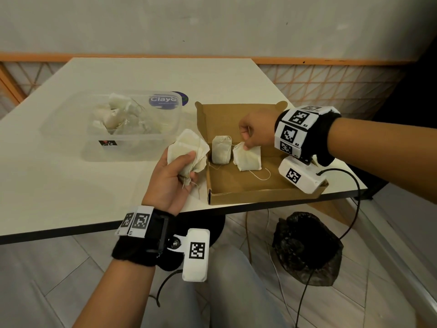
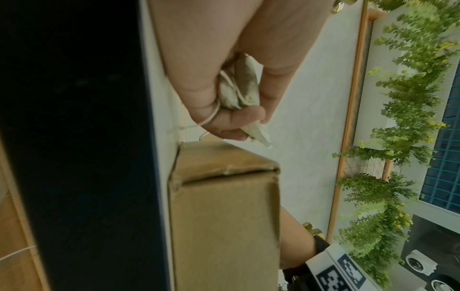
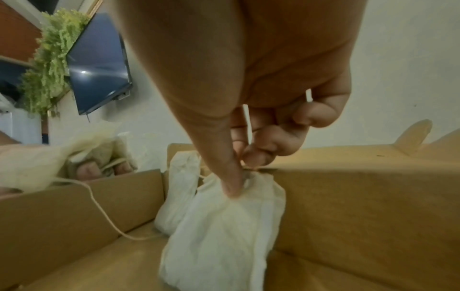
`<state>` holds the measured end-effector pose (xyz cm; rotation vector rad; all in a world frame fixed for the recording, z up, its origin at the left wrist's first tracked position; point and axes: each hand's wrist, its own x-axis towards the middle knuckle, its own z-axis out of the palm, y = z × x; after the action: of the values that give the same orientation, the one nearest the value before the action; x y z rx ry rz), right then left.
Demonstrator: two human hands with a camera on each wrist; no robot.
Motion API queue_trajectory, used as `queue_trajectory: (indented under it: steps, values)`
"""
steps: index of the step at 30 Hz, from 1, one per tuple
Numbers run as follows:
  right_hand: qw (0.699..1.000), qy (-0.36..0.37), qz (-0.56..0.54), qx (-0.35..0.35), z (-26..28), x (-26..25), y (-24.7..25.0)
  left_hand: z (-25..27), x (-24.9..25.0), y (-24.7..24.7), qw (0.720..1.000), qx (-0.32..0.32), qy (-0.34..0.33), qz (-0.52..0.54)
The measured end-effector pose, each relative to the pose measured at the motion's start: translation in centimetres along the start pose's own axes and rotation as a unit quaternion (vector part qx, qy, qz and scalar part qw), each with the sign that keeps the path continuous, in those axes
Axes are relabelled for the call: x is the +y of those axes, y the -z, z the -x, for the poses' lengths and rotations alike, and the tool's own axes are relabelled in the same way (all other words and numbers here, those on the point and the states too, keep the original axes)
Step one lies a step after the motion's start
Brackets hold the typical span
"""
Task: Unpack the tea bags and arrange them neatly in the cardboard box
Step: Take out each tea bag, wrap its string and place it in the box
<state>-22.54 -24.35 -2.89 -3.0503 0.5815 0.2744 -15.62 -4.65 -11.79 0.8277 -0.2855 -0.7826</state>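
Note:
An open brown cardboard box [image 1: 238, 183] lies on the white table by its front edge. One tea bag [image 1: 221, 150] stands against the box's back wall. Beside it, my right hand [image 1: 255, 133] pinches the top of a second tea bag [image 1: 248, 158] between thumb and fingers, its bottom inside the box [image 3: 348, 206] and its string trailing on the floor of the box. In the right wrist view this pinched tea bag [image 3: 224, 226] hangs under the thumb. My left hand [image 1: 176, 176] grips a bunch of tea bags [image 1: 189, 150] just left of the box; the bunch [image 2: 239, 86] is squeezed in the fist.
A clear plastic container [image 1: 132, 121] with more tea bags sits on the table [image 1: 59, 162] to the left, behind my left hand. A black bag [image 1: 307, 247] lies on the floor under the table's front edge. Cables hang from both wrist cameras.

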Motion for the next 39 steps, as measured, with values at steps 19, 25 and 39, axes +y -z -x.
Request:
queue_trajectory:
  steps: [19, 25, 39]
  values:
    - [0.828, -0.284, -0.466, -0.128, 4.1, 1.9, -1.9, 0.1, 0.1, -0.2, 1.000, 0.006, 0.000, -0.001]
    - [0.788, -0.280, -0.536, -0.113, 4.0, 0.6, -2.6, 0.0, 0.1, 0.1, 1.000, 0.008, 0.003, 0.007]
    - [0.731, -0.284, -0.607, -0.125, 4.9, 1.0, -3.0, 0.1, 0.1, -0.1, 1.000, 0.010, 0.003, 0.005]
